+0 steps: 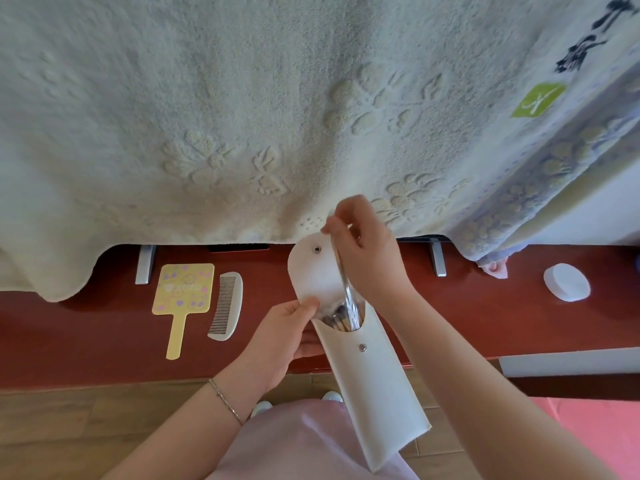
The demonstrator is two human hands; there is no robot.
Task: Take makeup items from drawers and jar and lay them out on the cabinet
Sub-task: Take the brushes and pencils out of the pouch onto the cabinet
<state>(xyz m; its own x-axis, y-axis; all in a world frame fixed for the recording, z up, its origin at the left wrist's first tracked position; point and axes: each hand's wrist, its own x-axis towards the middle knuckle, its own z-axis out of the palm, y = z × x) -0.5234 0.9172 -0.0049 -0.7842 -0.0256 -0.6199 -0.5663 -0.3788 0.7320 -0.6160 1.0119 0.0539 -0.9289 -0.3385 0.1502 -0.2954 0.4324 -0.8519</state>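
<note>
A: What is nearest?

B: Two bare forearms reach in from the bottom edge. The left wrist wears one thin bracelet [224, 400]. Between the arms hangs one long white pouch [372, 393], tilted, its closed end toward the viewer and its open mouth pointing away, held over the front edge of the cabinet.

A: What are the hands doing?

B: The left hand [282, 336] grips the pouch at its mouth, thumb on the opened flap and fingers curled beneath. The right hand [363, 251] is above the mouth, fingertips pinching the top of one silver-handled brush [346, 285], whose lower part is inside the pouch.

A: What does the pouch hold?

B: A cluster of brushes, packed too tightly and too blurred to count. The pouch shows two metal snaps, one on the flap and one on the body.

A: And on the cabinet?

B: The red-brown cabinet [104, 344] carries three loose items. At left lie one yellow hand mirror [181, 294] and one white comb [227, 304], side by side and just apart. Far to the right sits one white round pad [567, 282], well apart from the others.

A: Beyond that?

B: One large pale towel [242, 116] with raised flower patterns hangs down over something standing on two grey metal feet.
</note>
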